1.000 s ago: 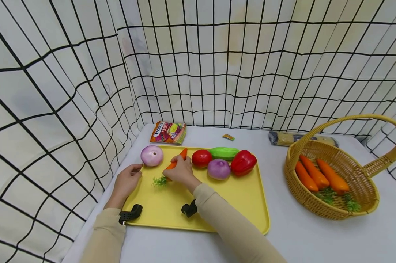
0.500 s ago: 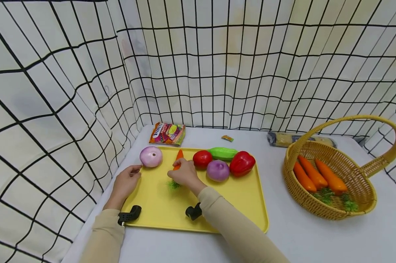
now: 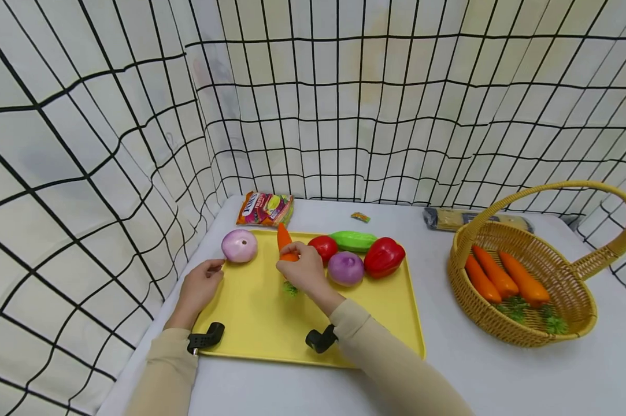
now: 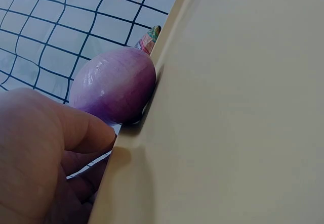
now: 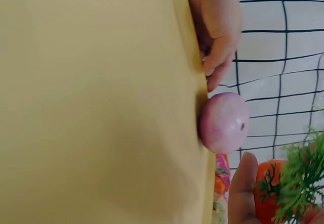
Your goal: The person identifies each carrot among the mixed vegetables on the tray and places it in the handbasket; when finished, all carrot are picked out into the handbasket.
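Observation:
In the head view my right hand (image 3: 304,268) pinches an orange toy carrot (image 3: 284,236) above the yellow tray (image 3: 250,335), its pointed end away from me. The carrot's green tuft (image 5: 298,178) shows close up in the right wrist view; fingers cover its middle. At the tray's left edge my left hand (image 3: 200,289) holds the rim, thumb tip against it and the other fingers curled below, partly hidden. A purple onion (image 4: 114,85) lies just beyond the left fingertips at the tray's far left corner. A red tomato (image 3: 324,248) is close to the right hand.
Another purple onion (image 3: 345,268), a green cucumber-like vegetable (image 3: 353,240) and a red pepper (image 3: 384,257) lie on the tray's right. A handled wicker basket (image 3: 463,289) with several carrots stands further right. Behind are a candy bag (image 3: 265,209), a small wrapper (image 3: 360,216) and black netting.
My right hand has moved to the right with the carrot, and the carrot now points more straight away from me. The left hand stays at the tray's rim.

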Demonstrator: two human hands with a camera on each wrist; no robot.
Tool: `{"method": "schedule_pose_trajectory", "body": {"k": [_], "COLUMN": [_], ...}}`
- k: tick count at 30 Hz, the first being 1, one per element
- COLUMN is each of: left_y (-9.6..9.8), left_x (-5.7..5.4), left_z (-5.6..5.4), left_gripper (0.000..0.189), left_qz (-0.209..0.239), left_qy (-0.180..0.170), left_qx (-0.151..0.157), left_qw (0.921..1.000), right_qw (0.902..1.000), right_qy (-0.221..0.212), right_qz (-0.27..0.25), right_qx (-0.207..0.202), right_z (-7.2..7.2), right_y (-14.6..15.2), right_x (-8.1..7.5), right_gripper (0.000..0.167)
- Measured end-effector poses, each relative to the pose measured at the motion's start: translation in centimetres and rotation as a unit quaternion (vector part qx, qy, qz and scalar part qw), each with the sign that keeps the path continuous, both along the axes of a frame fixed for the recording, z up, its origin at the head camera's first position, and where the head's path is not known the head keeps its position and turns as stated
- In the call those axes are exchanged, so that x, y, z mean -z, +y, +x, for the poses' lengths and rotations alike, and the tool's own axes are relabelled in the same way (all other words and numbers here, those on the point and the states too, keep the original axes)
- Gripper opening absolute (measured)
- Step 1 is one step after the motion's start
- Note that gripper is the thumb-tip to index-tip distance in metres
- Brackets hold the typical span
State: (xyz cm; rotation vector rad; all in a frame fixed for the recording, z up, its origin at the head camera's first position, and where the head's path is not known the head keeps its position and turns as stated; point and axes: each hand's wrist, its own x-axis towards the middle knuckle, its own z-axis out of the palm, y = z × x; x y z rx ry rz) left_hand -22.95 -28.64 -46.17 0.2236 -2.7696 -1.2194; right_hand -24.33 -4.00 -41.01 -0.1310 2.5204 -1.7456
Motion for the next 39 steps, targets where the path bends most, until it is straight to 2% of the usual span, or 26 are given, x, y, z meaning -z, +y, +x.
{"method": "schedule_pose_trajectory", "body": {"k": [5, 8, 14, 20, 25, 35, 39], "left_y": [0.1, 0.1, 0.1, 0.1, 0.0, 0.0, 0.0], "left_x": [-0.1, -0.1, -0.1, -0.1, -0.1, -0.1, -0.2], "left_z": [-0.1, 0.0, 0.1, 0.1, 0.0, 0.3, 0.3], "left_gripper": [0.038, 0.038, 0.039, 0.039, 0.039, 0.039, 0.040], "left_qz": [0.003, 0.003, 0.003, -0.001, -0.006, -0.012, -0.013], "left_qy": [0.006, 0.003, 0.001, 0.003, 0.006, -0.001, 0.005], "left_qx": [-0.002, -0.005, -0.008, -0.006, -0.002, 0.005, 0.006], "left_qw": [1.0000, 1.0000, 1.0000, 1.0000, 1.0000, 0.9999, 0.9999], "right_qw": [0.9962, 0.9935, 0.9941, 0.9903, 0.9929, 0.9937, 0.9919], "right_qy": [0.006, 0.021, 0.059, 0.065, 0.072, 0.089, 0.103], "right_qz": [-0.083, -0.104, -0.082, -0.113, -0.092, -0.068, -0.074], "right_qx": [-0.027, -0.041, -0.040, -0.049, -0.020, -0.005, 0.009], "right_z": [0.6, 0.9, 1.5, 2.3, 2.8, 3.4, 3.5], "right_y": [2.4, 3.8, 6.8, 9.5, 11.1, 13.9, 15.6], "right_x": [-1.2, -1.5, -1.5, -1.7, -1.5, -0.1, -0.1], "right_gripper": [0.028, 0.031, 0.029, 0.033, 0.035, 0.038, 0.041]}}
